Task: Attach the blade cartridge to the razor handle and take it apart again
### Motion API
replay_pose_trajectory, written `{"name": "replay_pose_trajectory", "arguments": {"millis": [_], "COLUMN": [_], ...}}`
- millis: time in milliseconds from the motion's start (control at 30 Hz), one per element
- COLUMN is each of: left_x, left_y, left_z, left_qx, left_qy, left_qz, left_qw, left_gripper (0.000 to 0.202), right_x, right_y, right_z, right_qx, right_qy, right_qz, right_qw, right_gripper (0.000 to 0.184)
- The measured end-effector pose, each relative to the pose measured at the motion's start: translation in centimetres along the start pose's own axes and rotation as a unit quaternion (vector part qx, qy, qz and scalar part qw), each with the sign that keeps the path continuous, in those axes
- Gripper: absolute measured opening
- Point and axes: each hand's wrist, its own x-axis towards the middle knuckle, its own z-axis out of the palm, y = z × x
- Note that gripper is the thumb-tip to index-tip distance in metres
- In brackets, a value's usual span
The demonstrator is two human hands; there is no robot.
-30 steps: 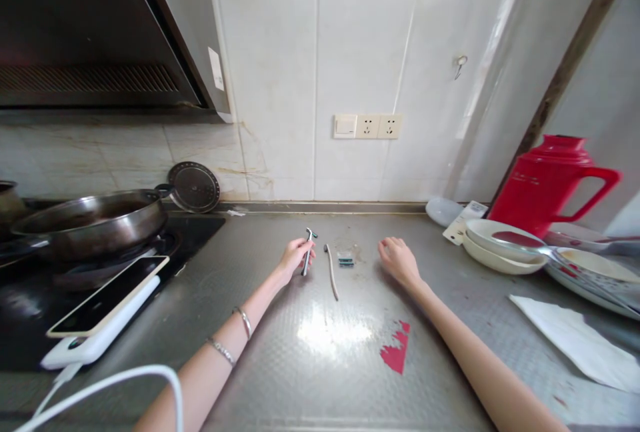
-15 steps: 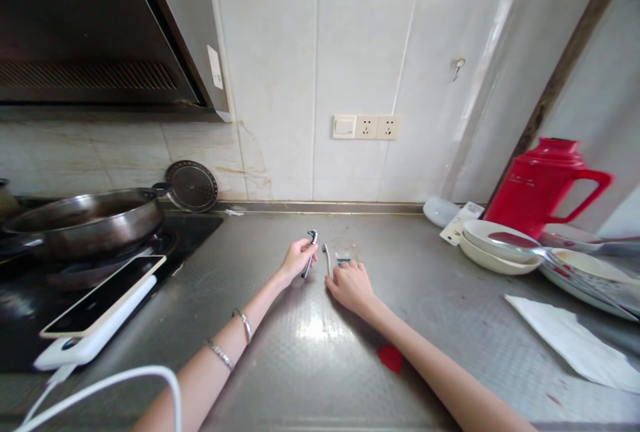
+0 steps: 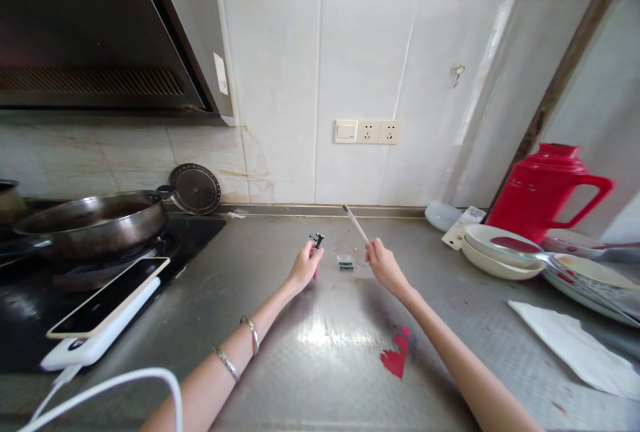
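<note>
My left hand (image 3: 304,268) is closed around what looks like a razor (image 3: 319,240), its dark T-shaped head upward with a bit of teal beside it; fingers hide most of the handle. A thin white toothbrush (image 3: 356,224) is gripped near its lower end by my right hand (image 3: 385,264). The brush slants up to the left, its dark-tipped head above the counter. Between the hands, a small clear and teal piece (image 3: 345,263) lies on the metal counter (image 3: 280,352). Torn red scraps (image 3: 397,353) rest nearer to me, left of my right forearm.
At left, a steel pan (image 3: 100,222) sits on the black stove, with a phone (image 3: 110,299) and a white power bank and cable in front. To the right are stacked bowls (image 3: 493,265), a red thermos (image 3: 540,195) and a white paper sheet (image 3: 570,349).
My right hand has picked the toothbrush up from the counter and moved right, uncovering the teal piece. In my left hand the razor's head has turned. More of the red scraps shows.
</note>
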Motion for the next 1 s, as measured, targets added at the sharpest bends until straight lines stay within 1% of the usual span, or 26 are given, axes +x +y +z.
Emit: {"name": "replay_pose_trajectory", "arguments": {"millis": [67, 100, 133, 200, 300, 367, 433, 567, 733, 900, 1000], "left_x": [-0.3, -0.4, -0.6, -0.9, -1.3, -1.6, -1.9, -2.6, -3.4, -3.8, -3.8], "left_y": [0.1, 0.2, 0.3, 0.5, 0.8, 0.8, 0.8, 1.1, 1.7, 1.8, 1.8], "left_z": [0.3, 0.4, 0.5, 0.6, 0.8, 0.9, 1.0, 1.3, 1.5, 1.4, 1.5], "left_qx": [0.014, 0.019, 0.023, 0.024, 0.004, -0.003, 0.007, 0.037, 0.064, 0.069, 0.069], "left_qy": [0.028, 0.044, 0.058, 0.068, 0.049, 0.038, 0.034, 0.017, -0.005, 0.003, 0.012], "left_qz": [0.012, 0.02, 0.029, 0.042, 0.046, 0.054, 0.08, 0.136, 0.178, 0.199, 0.203], "left_qw": [0.999, 0.999, 0.998, 0.997, 0.998, 0.998, 0.996, 0.99, 0.982, 0.978, 0.977], "left_gripper": [0.025, 0.026, 0.026, 0.03, 0.037, 0.036, 0.033, 0.029, 0.029, 0.032, 0.031], "right_x": [0.3, 0.4, 0.4, 0.2, -0.1, -0.4, -0.5, -0.8, -1.0, -0.9, -1.0], "right_y": [1.0, 1.2, 1.2, 0.9, -0.2, -0.8, -1.0, -1.2, -1.5, -1.0, -1.3], "right_z": [-0.7, -1.0, -1.3, -2.0, -2.9, -3.3, -3.5, -3.3, -2.9, -2.8, -2.9], "right_qx": [0.082, 0.104, 0.113, 0.112, 0.11, 0.104, 0.092, 0.073, 0.057, 0.029, 0.04], "right_qy": [0.031, 0.041, 0.049, 0.058, 0.059, 0.053, 0.043, 0.022, 0.018, 0.035, 0.045], "right_qz": [-0.024, -0.035, -0.045, -0.058, -0.075, -0.083, -0.087, -0.114, -0.155, -0.155, -0.157], "right_qw": [0.996, 0.993, 0.991, 0.99, 0.989, 0.99, 0.991, 0.991, 0.986, 0.987, 0.986], "right_gripper": [0.029, 0.029, 0.029, 0.032, 0.037, 0.04, 0.043, 0.043, 0.041, 0.043, 0.042]}}
